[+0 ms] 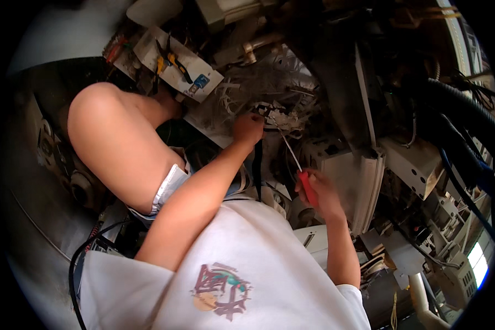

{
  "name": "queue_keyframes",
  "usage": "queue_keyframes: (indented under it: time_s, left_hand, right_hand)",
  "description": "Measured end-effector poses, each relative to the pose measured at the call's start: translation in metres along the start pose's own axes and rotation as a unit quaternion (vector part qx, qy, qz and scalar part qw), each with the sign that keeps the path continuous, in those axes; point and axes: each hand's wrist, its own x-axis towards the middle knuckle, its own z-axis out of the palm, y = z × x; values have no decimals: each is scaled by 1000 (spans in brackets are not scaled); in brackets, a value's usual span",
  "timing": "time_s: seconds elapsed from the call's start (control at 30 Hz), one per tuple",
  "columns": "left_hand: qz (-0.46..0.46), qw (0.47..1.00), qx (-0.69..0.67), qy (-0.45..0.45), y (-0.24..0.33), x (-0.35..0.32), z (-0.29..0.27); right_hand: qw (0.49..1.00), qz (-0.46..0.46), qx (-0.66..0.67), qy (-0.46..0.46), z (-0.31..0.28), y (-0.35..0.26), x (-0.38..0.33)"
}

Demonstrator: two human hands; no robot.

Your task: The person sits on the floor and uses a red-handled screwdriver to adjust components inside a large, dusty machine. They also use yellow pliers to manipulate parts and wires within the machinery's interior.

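Observation:
My right hand (324, 195) is wrapped round the red handle of a long screwdriver (308, 188). Its thin metal shaft slants up and to the left, ending among a pale, ragged clump of parts (280, 120). Beside the shaft's far end, my left hand (249, 129) is closed with the fingertips pressed at a small dark piece. What those fingers pinch is too small and hidden to name. A dark strap-like strip (257, 168) hangs below the left hand.
Pliers with yellow-and-black handles (176, 65) lie on a light panel (195, 92) at the upper left, near a small blue item (200, 82). A grey metal housing (341, 170) stands right of the screwdriver. Dark ribbed hoses (462, 99) and cables run along the far right.

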Motion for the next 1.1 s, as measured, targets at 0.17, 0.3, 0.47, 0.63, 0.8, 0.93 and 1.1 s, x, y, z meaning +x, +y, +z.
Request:
queue_keyframes:
  time_s: [0.17, 0.3, 0.47, 0.63, 0.8, 0.93, 1.1]
  left_hand:
    - [177, 947, -66, -261, 122, -132, -42]
    - [267, 903, 7, -337, 174, -199, -68]
    - [385, 870, 202, -233, 206, -251, -66]
    - [544, 723, 382, -187, 219, -268, -77]
    - [590, 672, 407, -189, 219, -271, -81]
    - [616, 676, 359, -187, 209, -268, -82]
    - [615, 689, 337, -183, 203, -265, -86]
  right_hand:
    - [986, -67, 126, -81, 4, -9, -37]
    - [975, -116, 131, -135, 8, -14, -59]
    - [960, -154, 156, -174, 9, -14, -86]
    - [969, -183, 91, -141, 16, -20, -113]
    - [975, -197, 22, -101, 16, -26, -136]
    - [977, -196, -7, -82, 22, -29, -147]
    - [979, -185, -9, -86, 28, -34, -156]
